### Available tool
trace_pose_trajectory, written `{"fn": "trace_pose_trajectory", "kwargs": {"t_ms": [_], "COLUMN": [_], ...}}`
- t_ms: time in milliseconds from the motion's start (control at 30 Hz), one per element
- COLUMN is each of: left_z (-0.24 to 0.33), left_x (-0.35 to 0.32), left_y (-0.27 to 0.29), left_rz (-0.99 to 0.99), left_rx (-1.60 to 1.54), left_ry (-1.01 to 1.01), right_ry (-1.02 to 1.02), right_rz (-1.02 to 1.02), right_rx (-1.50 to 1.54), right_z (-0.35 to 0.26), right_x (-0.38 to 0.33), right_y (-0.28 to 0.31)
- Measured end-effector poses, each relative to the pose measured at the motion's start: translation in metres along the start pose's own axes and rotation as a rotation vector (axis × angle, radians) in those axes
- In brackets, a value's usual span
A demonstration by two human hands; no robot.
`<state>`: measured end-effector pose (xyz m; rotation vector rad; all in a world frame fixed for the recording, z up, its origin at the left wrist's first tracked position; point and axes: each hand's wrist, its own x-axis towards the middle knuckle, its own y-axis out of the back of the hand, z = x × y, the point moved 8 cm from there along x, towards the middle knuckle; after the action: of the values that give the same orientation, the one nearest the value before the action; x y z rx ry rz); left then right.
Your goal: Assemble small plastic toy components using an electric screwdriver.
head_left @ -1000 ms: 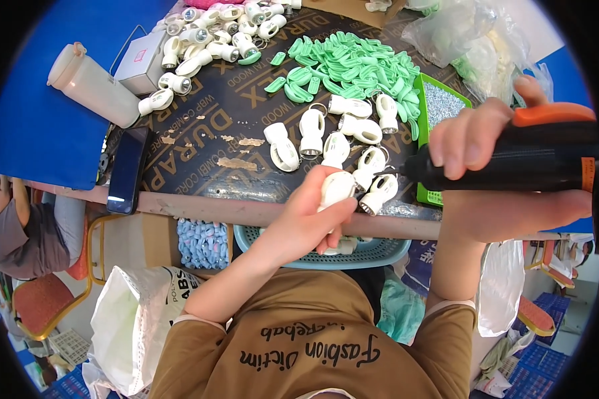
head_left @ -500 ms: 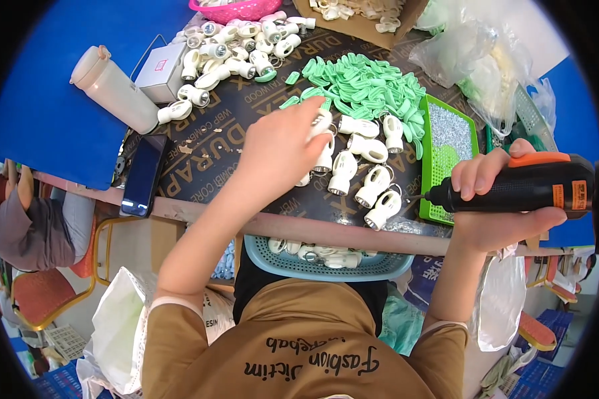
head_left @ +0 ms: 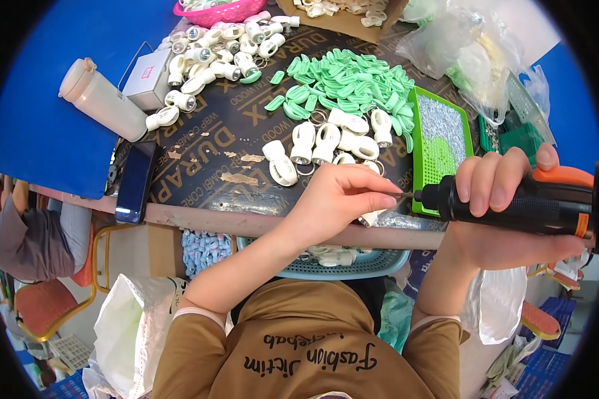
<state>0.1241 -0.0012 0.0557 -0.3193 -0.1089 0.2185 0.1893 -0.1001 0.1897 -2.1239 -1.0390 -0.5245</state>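
Fingers (head_left: 373, 188) of the left hand (head_left: 333, 203) are pressed together in a pinch around a small white plastic piece (head_left: 371, 217), most of which the hand hides; only a pale corner shows below the knuckles, so its shape is hard to make out. Fingers (head_left: 492, 179) of the right hand (head_left: 506, 219) are wrapped around a black and orange electric screwdriver (head_left: 512, 203), whose thin bit (head_left: 402, 195) points at the pinched piece and meets the left fingertips. The tool's rear end is cut off by the dark rim of the picture.

Everything lies relative to a green tray (head_left: 439, 143) of small silvery screws: the pinched piece is just beside its near left corner, at the front edge of the dark printed board (head_left: 206, 149) that covers the table. Left of the tray stands a loose group of white clip-shaped housings (head_left: 326, 139), and beyond them a heap of mint-green plastic clips (head_left: 346, 80). Farther left lie more white housings (head_left: 213, 46), a small grey box (head_left: 146, 70), a pale plastic bottle (head_left: 100, 100) on its side and a dark phone (head_left: 134, 181). Clear plastic bags (head_left: 472, 53) sit behind the tray. Below the board's edge hangs a light blue basket (head_left: 339, 263) with white parts, partly hidden by the forearms. Blue sheeting (head_left: 40, 133) covers the surface at far left.
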Motion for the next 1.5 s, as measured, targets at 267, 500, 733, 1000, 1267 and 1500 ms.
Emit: {"fn": "trace_pose_trajectory", "kwargs": {"t_ms": [267,500,733,1000,1267,1500], "left_z": [-0.006,-0.028,-0.017,-0.019,-0.017,0.078], "left_x": [-0.017,-0.020,-0.024,-0.024,-0.028,-0.014], "left_y": [0.010,-0.031,-0.044,-0.046,-0.043,0.097], "left_rz": [0.079,-0.106,-0.131,-0.107,-0.037,0.297], "left_rx": [-0.102,-1.340,-1.495,-1.526,-1.252,1.148], "left_ry": [-0.066,0.092,0.059,0.037,0.032,-0.302], "right_ry": [0.210,0.487,0.534,0.517,0.538,0.491], "right_rz": [0.024,0.047,0.095,0.094,0.047,0.060], "right_rx": [0.074,0.055,0.055,0.047,0.086,-0.160], "right_z": [-0.016,-0.023,-0.029,-0.028,-0.026,-0.054], "right_x": [-0.015,-0.038,-0.040,-0.039,-0.042,-0.038], "right_y": [-0.001,-0.015,-0.016,-0.016,-0.015,0.026]}}
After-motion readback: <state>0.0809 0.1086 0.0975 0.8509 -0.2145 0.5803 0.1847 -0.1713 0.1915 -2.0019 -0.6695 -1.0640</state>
